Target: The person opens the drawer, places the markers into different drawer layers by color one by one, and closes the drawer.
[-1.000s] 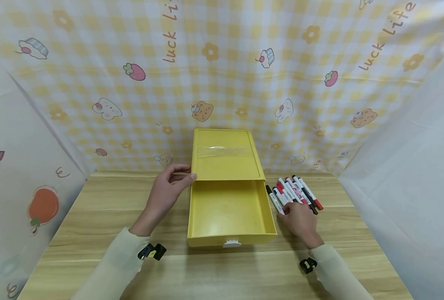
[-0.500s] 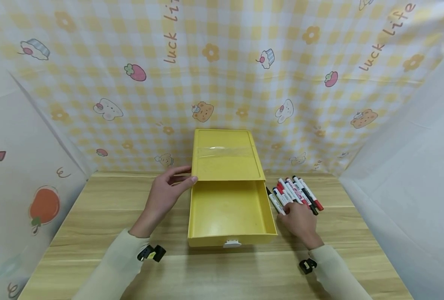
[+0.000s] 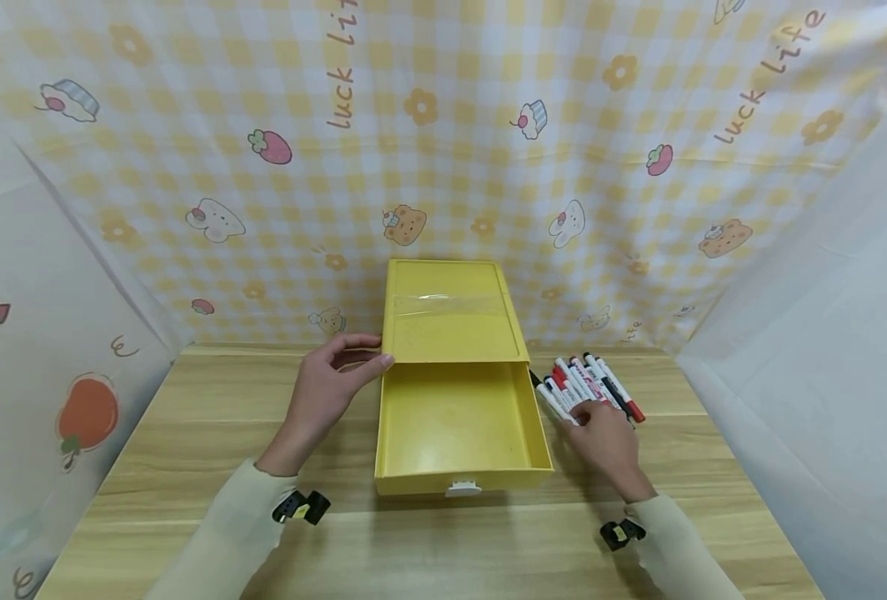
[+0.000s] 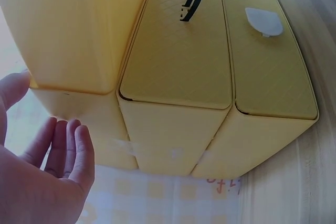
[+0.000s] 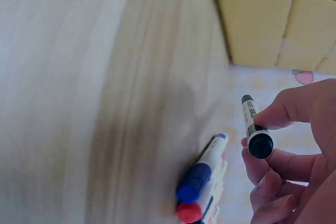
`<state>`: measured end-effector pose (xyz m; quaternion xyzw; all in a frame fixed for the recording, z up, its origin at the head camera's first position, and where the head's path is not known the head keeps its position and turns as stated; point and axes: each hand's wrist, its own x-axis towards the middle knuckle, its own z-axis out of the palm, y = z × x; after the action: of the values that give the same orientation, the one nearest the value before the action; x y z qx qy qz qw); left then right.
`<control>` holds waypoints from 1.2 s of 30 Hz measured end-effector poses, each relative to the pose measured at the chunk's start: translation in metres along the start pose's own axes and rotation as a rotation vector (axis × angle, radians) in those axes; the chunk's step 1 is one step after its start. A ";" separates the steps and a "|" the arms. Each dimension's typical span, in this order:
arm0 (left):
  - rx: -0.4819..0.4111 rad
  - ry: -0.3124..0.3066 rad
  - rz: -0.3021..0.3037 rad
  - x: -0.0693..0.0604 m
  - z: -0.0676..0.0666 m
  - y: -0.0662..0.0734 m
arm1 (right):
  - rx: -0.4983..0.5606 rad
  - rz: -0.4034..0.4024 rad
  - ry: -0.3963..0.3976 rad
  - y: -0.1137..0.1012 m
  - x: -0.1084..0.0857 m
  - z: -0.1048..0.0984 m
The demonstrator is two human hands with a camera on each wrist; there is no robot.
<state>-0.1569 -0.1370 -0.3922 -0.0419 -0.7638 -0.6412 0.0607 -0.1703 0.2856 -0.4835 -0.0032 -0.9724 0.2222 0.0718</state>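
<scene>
Legible print: the cloth (image 3: 473,179) behind the bench (image 3: 211,433) reads "luck life" at right; at left the same words run off the upper border after "luck li". Small lettering above the bench's rear right corner reads "life". Print on the markers (image 3: 601,387) is too small to read.

Count: one cabinet (image 3: 451,337), three drawers, three handles. The top drawer (image 3: 413,484) is pulled out and carries a white handle (image 3: 463,489). The middle drawer (image 4: 176,66) has a black handle (image 4: 193,3) and the bottom drawer (image 4: 275,77) a second white one; both are closed. One strip of clear tape crosses the cabinet top. At least six markers lie near the bench's rear right corner; overlap prevents an exact count. One blue cap (image 5: 194,182) and one red cap (image 5: 189,212) face the right wrist view.

Cabinet: located at the middle of the bench's rear edge.

Left hand (image 3: 323,383): fingers parted from the thumb, slightly bent, resting at the cabinet's left side.

Right hand (image 3: 604,437): fingers and thumb nearly together, pinching one black-capped marker (image 5: 256,129) right of the top drawer.
</scene>
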 end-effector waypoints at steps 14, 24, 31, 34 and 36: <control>0.023 0.006 0.014 0.000 -0.001 0.000 | 0.044 -0.045 0.097 -0.011 -0.006 -0.020; 0.032 0.008 -0.004 -0.001 -0.001 0.000 | 0.058 -0.094 0.134 -0.029 -0.015 -0.041; 0.028 0.008 -0.012 -0.002 -0.001 0.001 | 0.050 -0.135 0.172 -0.039 -0.019 -0.050; 0.031 0.004 -0.012 -0.001 -0.001 0.001 | 0.048 -0.167 0.206 -0.042 -0.020 -0.054; 0.032 0.002 -0.012 -0.001 -0.001 0.001 | 0.052 -0.188 0.229 -0.045 -0.020 -0.058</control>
<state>-0.1554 -0.1379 -0.3908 -0.0357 -0.7742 -0.6292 0.0584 -0.1413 0.2698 -0.4153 0.0645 -0.9478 0.2375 0.2029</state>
